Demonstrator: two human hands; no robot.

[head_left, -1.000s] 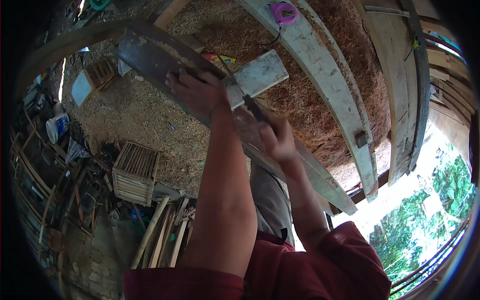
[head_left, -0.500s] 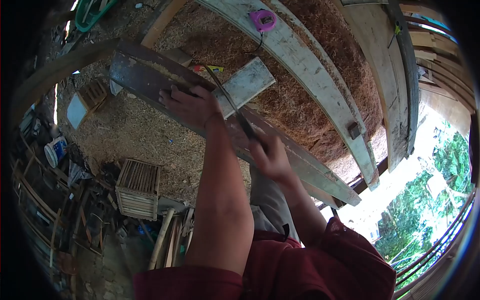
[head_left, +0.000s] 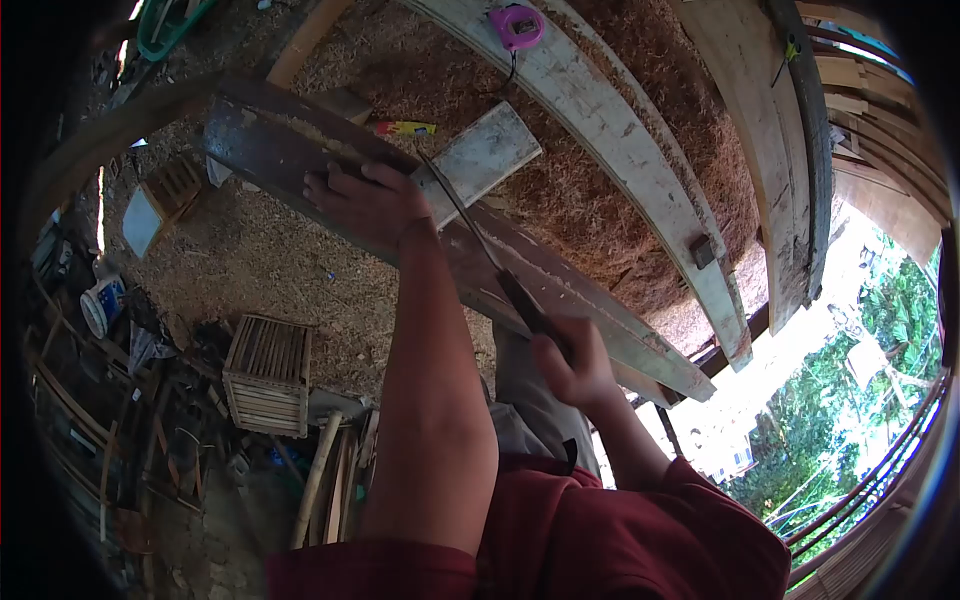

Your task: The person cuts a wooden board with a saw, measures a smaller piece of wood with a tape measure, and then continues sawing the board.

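Note:
My left hand (head_left: 368, 203) lies on a long brown wooden beam (head_left: 262, 143), fingers spread apart, with the wrist close to a short whitish board (head_left: 487, 152). That board sits crosswise on the beam and sticks out past its far side. Wrapped in my right hand (head_left: 578, 362) is the straight dark handle of a long-bladed tool (head_left: 522, 300). Its narrow blade slants up and left across the board near the end by my left hand. The blade is seen almost edge on, so whether it has teeth cannot be made out.
A pink tape measure (head_left: 517, 27) rests on a curved pale plank (head_left: 600, 120) beyond the beam. A yellow-red packet (head_left: 405, 128) lies behind the beam. Slatted wooden crates (head_left: 268, 375) stand on the shavings-covered floor at left, near a white bucket (head_left: 103, 305).
My right hand has drawn the tool back, down and to the right, leaving more of the blade visible. My left hand stays on the beam. The whole view has shifted slightly.

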